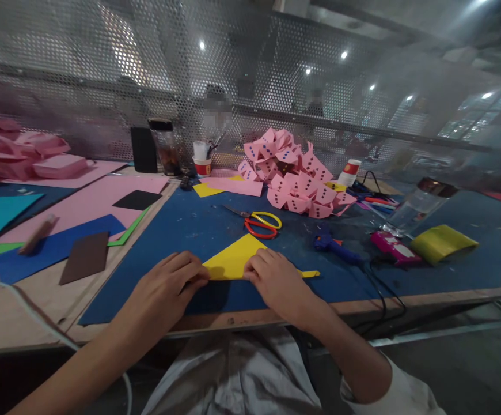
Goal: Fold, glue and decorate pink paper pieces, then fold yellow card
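A yellow sheet [233, 257] lies on the blue mat [181, 222] near the table's front edge, its upper corner pointing away from me. Its near edge looks folded or rolled into a narrow strip that sticks out on the right. My left hand [177, 282] pinches the left end of that edge, fingers closed. My right hand [276, 282] grips the same edge further right, with its fingers curled together. Just beyond the sheet are scissors [262, 223] with one red and one yellow handle. A blue glue gun [337, 246] rests to the right.
Pink dotted paper pieces [293, 173] are heaped at the back. At right stand a clear jar [421, 204], a pink box [394, 248] and a yellow curved sheet [444, 243]. Coloured sheets [85, 256] and a white cable [34, 314] lie left.
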`<move>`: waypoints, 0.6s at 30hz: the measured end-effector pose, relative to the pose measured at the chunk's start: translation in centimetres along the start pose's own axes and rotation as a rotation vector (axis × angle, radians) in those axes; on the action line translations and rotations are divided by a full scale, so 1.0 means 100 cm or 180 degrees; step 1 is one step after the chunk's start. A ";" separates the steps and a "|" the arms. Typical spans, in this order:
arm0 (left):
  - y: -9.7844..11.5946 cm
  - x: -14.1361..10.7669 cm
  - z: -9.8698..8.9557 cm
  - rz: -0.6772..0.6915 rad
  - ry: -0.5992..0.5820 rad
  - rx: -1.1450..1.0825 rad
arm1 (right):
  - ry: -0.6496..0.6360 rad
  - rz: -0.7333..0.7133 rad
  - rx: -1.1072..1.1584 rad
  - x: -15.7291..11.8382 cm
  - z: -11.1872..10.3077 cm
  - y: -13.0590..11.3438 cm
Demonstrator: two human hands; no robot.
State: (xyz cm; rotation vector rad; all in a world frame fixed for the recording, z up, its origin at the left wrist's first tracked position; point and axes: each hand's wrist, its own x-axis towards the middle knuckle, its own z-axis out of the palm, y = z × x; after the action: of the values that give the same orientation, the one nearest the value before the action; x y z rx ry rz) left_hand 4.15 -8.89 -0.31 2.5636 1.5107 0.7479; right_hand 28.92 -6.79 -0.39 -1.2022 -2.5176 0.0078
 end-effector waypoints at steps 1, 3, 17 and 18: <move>0.000 0.000 0.000 0.0024 -0.0025 0.0031 | 0.0003 -0.0007 -0.0006 0.000 0.001 0.000; 0.000 0.002 0.000 0.0090 -0.0077 0.0064 | 0.0020 -0.0011 -0.0015 0.000 0.001 0.001; -0.019 0.026 -0.003 -0.0473 -0.0842 -0.0571 | -0.0027 0.0161 0.0199 0.001 -0.005 -0.003; -0.020 0.026 -0.004 -0.0544 -0.0826 -0.0548 | -0.0025 0.0171 0.0218 0.001 -0.006 -0.003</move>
State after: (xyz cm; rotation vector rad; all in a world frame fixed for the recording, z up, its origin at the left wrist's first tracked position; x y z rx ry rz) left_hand 3.40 -5.79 0.35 2.2695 1.4871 0.4799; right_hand 28.82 -7.01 0.20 -1.2443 -2.4701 0.1113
